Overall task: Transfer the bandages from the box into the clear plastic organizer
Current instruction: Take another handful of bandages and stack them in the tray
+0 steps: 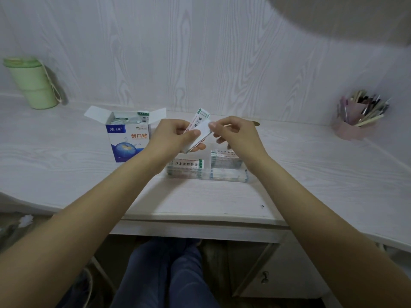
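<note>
Above organizer (206, 174): bandages (196, 132), both hands

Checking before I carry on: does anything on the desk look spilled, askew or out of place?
Nothing stands out. The box stands upright, flaps open; bandages lie stacked in the organizer; both hands hold a small stack of bandages above it.

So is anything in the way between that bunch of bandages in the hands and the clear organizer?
Nothing visible blocks it. The left hand and right hand hold the bandages just above the clear organizer, whose top is open; its compartments already hold stacks.
</note>
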A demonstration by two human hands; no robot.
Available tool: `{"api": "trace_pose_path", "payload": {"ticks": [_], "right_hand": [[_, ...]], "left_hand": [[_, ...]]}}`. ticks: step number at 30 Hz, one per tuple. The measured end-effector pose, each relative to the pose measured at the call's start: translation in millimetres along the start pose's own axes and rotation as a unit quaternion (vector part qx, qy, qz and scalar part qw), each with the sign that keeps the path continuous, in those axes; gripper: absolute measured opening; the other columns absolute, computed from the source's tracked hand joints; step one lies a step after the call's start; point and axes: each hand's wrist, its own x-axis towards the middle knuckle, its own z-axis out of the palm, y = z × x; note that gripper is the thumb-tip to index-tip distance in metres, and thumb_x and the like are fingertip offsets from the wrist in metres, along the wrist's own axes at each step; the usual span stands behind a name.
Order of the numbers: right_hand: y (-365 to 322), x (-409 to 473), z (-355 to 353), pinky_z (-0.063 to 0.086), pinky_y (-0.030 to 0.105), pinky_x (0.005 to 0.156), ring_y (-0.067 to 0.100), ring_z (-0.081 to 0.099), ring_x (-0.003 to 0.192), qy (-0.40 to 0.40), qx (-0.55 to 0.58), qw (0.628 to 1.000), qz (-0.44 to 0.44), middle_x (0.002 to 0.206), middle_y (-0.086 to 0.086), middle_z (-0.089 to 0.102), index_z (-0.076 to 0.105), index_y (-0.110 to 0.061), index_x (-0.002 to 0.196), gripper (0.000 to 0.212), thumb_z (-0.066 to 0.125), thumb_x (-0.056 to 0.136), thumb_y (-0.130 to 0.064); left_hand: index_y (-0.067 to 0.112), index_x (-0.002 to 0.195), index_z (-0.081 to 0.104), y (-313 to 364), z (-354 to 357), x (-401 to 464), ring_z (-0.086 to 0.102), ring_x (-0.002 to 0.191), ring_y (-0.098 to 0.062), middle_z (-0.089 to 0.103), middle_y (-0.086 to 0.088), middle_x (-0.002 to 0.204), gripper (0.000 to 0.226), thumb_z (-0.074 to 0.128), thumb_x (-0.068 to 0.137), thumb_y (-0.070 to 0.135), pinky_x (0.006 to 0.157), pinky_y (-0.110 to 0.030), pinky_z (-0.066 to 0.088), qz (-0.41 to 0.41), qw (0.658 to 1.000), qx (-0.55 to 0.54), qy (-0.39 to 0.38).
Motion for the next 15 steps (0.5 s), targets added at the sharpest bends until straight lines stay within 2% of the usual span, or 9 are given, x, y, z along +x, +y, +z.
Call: {"api": "trace_pose_path", "payload": {"ticks": [2,5,7,10,15], "right_hand": [[-4.8,-2.5,5.1,0.046,0.016,0.056,0.005,0.063,0.06,-0.015,0.045,0.999,0.013,0.075,0.002,0.071,0.069,-0.007,0.091,0.016,0.073,0.082,-0.02],[-6.4,-4.4,8.7,0.055,0.018,0.064,0.007,0.064,0.057,-0.01,0.095,0.995,0.031,0.073,0.008,0.07,0.067,-0.001,0.091,0.014,0.074,0.079,-0.005],[-7.1,-5.9,8.0,0.057,0.019,0.068,0.008,0.064,0.056,-0.001,0.117,0.993,0.034,0.073,0.009,0.07,0.066,-0.001,0.091,0.014,0.073,0.078,0.0],[-5.4,-7.7,7.7,0.056,0.017,0.068,0.007,0.065,0.058,0.001,0.119,0.992,0.035,0.076,0.008,0.071,0.067,-0.005,0.094,0.016,0.071,0.08,0.003],[-3.7,-10.9,7.7,0.052,0.013,0.063,0.004,0.064,0.058,-0.003,0.118,0.992,0.04,0.084,0.01,0.071,0.069,-0.006,0.099,0.018,0.067,0.083,0.002]], "left_hand": [[0.005,0.109,0.063,0.0,-0.3,-0.7,0.072,0.081,-0.017,0.071,-0.006,0.095,0.02,0.063,0.088,0.008,0.076,-0.026,0.058,-0.004,1.0,-0.008,-0.009],[0.01,0.107,0.065,-1.4,-3.0,-0.4,0.07,0.081,-0.013,0.071,-0.003,0.094,0.024,0.068,0.084,0.01,0.068,-0.021,0.055,-0.015,1.0,-0.009,-0.002],[0.009,0.106,0.065,-2.6,-5.2,-0.8,0.068,0.077,-0.009,0.071,-0.002,0.093,0.02,0.065,0.086,0.009,0.064,-0.018,0.054,-0.034,0.998,-0.056,-0.005],[0.01,0.102,0.065,-4.9,-8.1,-1.0,0.069,0.079,-0.01,0.071,-0.002,0.094,0.015,0.062,0.088,0.006,0.068,-0.02,0.056,-0.045,0.996,-0.08,0.0],[0.008,0.105,0.064,-6.6,-9.2,-1.0,0.067,0.079,-0.01,0.07,0.0,0.092,0.019,0.063,0.087,0.003,0.073,-0.021,0.056,-0.039,0.996,-0.073,0.03]]}}
